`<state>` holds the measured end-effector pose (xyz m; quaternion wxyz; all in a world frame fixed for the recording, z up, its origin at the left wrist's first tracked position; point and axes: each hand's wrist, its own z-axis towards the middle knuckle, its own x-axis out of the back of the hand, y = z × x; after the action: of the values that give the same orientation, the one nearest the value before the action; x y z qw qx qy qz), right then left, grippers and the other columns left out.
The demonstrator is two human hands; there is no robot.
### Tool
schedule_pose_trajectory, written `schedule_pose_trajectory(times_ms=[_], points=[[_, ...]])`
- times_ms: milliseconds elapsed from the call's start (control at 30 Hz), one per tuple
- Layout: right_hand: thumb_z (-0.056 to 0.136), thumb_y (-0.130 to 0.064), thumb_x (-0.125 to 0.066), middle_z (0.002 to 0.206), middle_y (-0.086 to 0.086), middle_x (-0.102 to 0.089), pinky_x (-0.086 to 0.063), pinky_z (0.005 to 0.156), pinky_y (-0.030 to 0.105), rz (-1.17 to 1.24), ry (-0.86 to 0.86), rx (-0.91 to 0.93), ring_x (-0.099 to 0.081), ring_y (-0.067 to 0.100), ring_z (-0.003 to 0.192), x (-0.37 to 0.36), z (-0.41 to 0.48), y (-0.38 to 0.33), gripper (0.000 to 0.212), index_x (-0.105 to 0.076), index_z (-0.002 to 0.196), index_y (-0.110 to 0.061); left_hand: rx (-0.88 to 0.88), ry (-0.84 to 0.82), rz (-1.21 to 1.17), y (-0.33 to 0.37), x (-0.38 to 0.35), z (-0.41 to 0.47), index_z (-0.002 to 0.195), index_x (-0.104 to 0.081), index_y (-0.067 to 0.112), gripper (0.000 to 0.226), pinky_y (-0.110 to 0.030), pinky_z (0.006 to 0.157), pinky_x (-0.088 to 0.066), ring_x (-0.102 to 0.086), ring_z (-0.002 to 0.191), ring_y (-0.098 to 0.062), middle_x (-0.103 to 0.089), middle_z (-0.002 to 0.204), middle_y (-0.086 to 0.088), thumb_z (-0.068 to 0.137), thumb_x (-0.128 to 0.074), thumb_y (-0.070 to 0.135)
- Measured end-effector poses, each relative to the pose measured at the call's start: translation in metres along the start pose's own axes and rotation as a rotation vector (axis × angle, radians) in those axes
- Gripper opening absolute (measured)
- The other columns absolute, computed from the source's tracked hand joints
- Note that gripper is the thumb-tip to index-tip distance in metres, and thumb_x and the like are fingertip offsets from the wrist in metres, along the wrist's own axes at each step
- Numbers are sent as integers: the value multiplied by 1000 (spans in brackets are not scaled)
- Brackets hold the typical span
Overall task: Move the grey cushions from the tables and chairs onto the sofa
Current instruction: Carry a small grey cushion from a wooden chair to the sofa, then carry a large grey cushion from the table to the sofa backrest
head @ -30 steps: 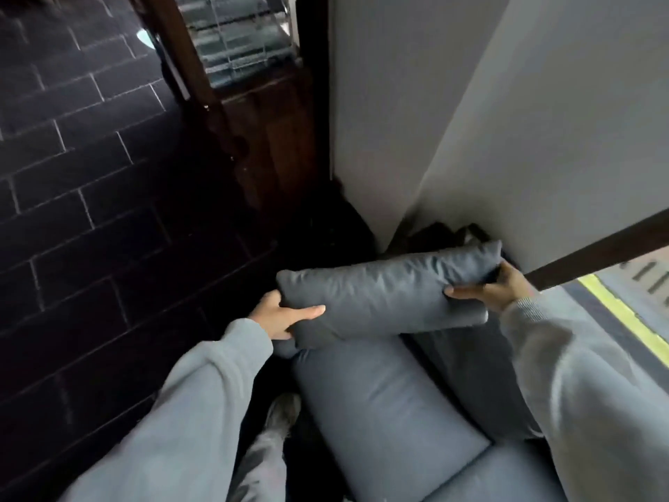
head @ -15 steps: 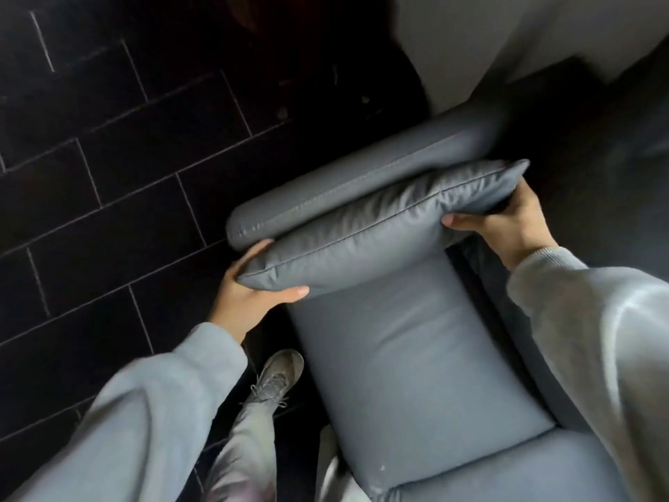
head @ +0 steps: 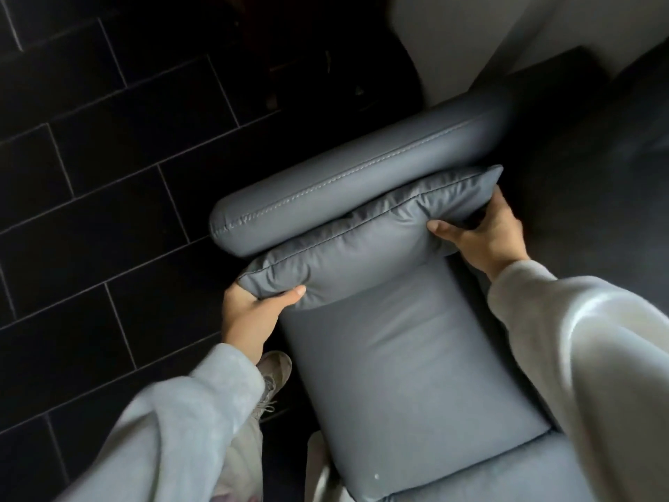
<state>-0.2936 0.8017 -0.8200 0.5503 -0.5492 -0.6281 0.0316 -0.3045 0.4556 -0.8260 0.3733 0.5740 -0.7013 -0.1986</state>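
Note:
A long grey cushion (head: 365, 240) lies across the far end of the grey sofa seat (head: 409, 364), pressed against the padded armrest (head: 347, 175). My left hand (head: 249, 317) grips the cushion's near-left corner, thumb on top. My right hand (head: 481, 233) grips its right end, fingers curled into the fabric. Both arms wear light grey sleeves.
Dark brick-pattern floor tiles (head: 108, 175) spread to the left of the sofa. A pale wall (head: 452, 41) rises behind the armrest. My shoe (head: 271, 378) stands on the floor beside the seat. The sofa's dark backrest (head: 593, 175) runs along the right.
The cushion has come down from mid-air and now rests on the seat against the armrest. Both hands kept their grip and moved down with it.

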Motion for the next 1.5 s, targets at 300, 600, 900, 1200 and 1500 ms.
schedule_pose_trajectory(times_ms=[300, 600, 900, 1200, 1500], points=[[92, -58, -66, 167, 26, -23, -20, 125, 40, -168, -129, -188, -24, 40, 154, 14, -108, -25, 104, -12, 165, -8, 149, -547, 987, 73, 3, -62, 143, -62, 11, 90, -43, 115, -39, -49, 140, -31, -56, 152, -11, 95, -35, 82], [86, -89, -26, 174, 16, 11, -1, 126, 56, -349, 196, -460, 9, 34, 160, 166, -307, -77, 102, 8, 165, -35, -1126, -738, 1528, 229, -88, -229, 169, -1, 34, 96, -54, 129, 7, 23, 161, -29, 18, 177, -1, 91, -20, 88], [49, -103, 16, 172, 15, 20, 14, 121, 61, -187, 693, -915, 19, 35, 158, 342, -641, -70, 124, 19, 160, -46, -1908, -1021, 1624, 261, -130, -592, 163, 18, 46, 103, -70, 122, 16, 34, 156, -35, 33, 172, 0, 77, -3, 99], [57, -108, -7, 169, 18, 28, 21, 116, 67, 10, 1031, -1450, 28, 39, 154, 328, -1026, -47, 123, 17, 161, -45, -2381, -1478, 1289, 95, 5, -920, 160, 16, 54, 114, -71, 119, 19, 38, 154, -31, 42, 164, 6, 60, 1, 107], [62, -107, -11, 166, 14, 37, 23, 117, 66, 187, 1092, -1780, 36, 37, 151, 195, -1344, -38, 117, 20, 158, -48, -2473, -1882, 1082, -138, 210, -1105, 159, 14, 58, 120, -69, 118, 21, 34, 157, -29, 34, 171, 3, 52, 1, 112]])
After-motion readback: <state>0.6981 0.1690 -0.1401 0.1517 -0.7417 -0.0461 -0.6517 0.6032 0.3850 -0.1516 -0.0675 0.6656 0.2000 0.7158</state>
